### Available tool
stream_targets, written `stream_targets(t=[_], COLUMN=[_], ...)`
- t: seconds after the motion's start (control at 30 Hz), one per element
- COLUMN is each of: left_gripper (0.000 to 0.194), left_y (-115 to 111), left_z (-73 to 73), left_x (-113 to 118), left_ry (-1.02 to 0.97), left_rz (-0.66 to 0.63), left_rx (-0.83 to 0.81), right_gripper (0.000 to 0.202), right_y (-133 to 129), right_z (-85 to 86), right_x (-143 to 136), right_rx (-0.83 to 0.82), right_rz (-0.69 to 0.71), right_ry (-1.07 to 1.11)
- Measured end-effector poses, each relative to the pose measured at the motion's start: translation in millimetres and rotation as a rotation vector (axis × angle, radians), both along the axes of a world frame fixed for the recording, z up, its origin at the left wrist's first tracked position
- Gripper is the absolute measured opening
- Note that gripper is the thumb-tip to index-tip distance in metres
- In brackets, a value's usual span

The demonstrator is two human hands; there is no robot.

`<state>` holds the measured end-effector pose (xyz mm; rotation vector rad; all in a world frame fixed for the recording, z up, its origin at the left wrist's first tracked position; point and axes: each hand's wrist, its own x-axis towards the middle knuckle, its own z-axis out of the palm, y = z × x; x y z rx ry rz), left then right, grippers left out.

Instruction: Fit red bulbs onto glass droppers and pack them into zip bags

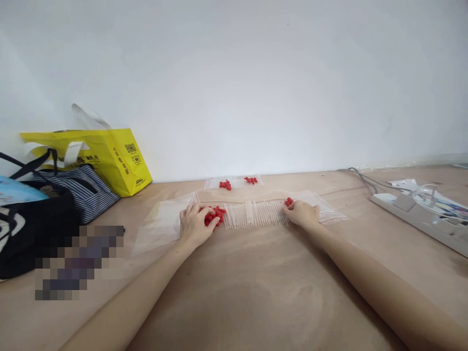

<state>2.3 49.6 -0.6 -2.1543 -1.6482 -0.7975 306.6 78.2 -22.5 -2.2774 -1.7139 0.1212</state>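
On the wooden table a row of thin whitish sticks lies side by side, with small knobs at some near ends. At its left end my left hand curls its thumb and fingers around a pile of small red pieces. My right hand is at the row's right end, fingertips pinched together against a few more red pieces. The fingers partly hide what they touch. Clear plastic zip bags lie around and under the row.
Farther back, two small red clusters rest on another clear bag near the wall. A yellow bag, a striped pouch and a black bag stand at left. A white power strip with cables lies at right.
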Motion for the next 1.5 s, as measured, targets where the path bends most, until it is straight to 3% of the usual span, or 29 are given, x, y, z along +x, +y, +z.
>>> stream_targets(t=[0.27,0.63,0.73,0.83,0.9,1.0,1.17,1.5], left_gripper=[0.013,0.015,0.013,0.012,0.01,0.008,0.008,0.016], left_y=[1.7,-1.6,-15.7,-33.6,-42.3,-46.7,-42.3,-38.4], left_z=[-6.0,-5.5,-4.2,-6.7,-9.2,-11.9,-14.6,-20.5], left_x=[8.4,12.6,19.5,26.4,29.0,29.4,28.0,33.3], left_ry=[0.059,-0.008,-0.034,0.008,0.025,0.019,-0.04,-0.097], left_rz=[0.019,0.007,-0.12,-0.315,-0.38,-0.412,-0.494,-0.543], left_rx=[0.002,0.031,0.044,-0.04,-0.094,-0.146,-0.256,-0.293], right_gripper=[0.035,0.031,0.025,0.019,0.016,0.015,0.014,0.014], right_y=[1.4,-5.0,-14.0,-27.5,-35.4,-42.6,-45.5,-49.8], right_z=[0.9,7.8,11.1,10.7,9.8,9.8,11.6,1.1], right_x=[-1.0,-8.1,-15.1,-23.7,-28.2,-32.0,-33.4,-48.1], right_rx=[-0.049,0.039,0.146,0.263,0.277,0.26,0.222,0.2], right_rz=[-0.015,0.042,0.216,0.599,0.811,0.979,1.061,0.961], right_ry=[0.02,0.003,0.008,0.012,0.007,-0.003,-0.001,0.235])
